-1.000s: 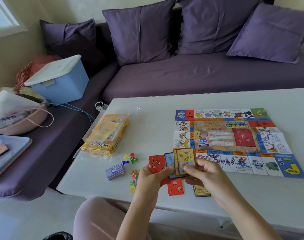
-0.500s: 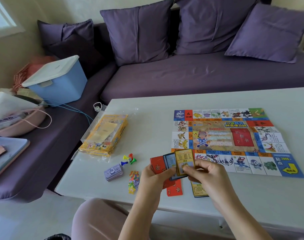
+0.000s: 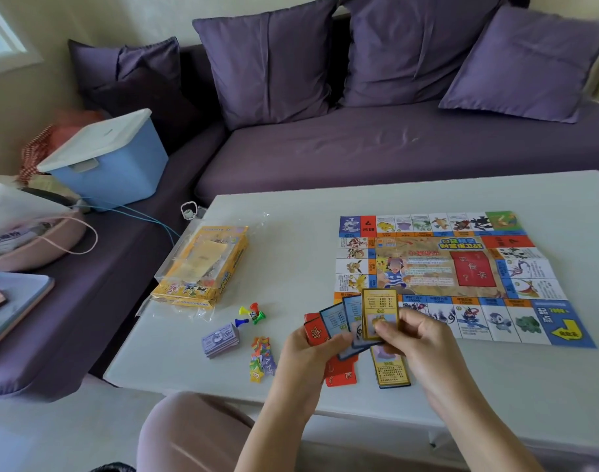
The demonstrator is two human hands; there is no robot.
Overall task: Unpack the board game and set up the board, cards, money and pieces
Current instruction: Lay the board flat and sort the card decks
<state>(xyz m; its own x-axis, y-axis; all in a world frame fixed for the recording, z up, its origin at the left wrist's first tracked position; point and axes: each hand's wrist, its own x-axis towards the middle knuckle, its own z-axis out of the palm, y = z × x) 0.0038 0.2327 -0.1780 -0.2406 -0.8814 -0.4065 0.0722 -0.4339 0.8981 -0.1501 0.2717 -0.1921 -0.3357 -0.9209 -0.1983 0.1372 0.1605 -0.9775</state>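
Left hand [image 3: 304, 349] grips a fan of cards [image 3: 339, 321] while the right hand [image 3: 413, 338] pinches the yellow card [image 3: 379, 308] near the board [image 3: 461, 267].

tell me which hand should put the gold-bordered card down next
Right: the right hand pinches the gold-bordered card over the yellow card on the white table; the left hand grips the fanned red and blue cards.

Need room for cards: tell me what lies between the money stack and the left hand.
In the head view, a pile of coloured tokens lies between the money stack and the left hand.
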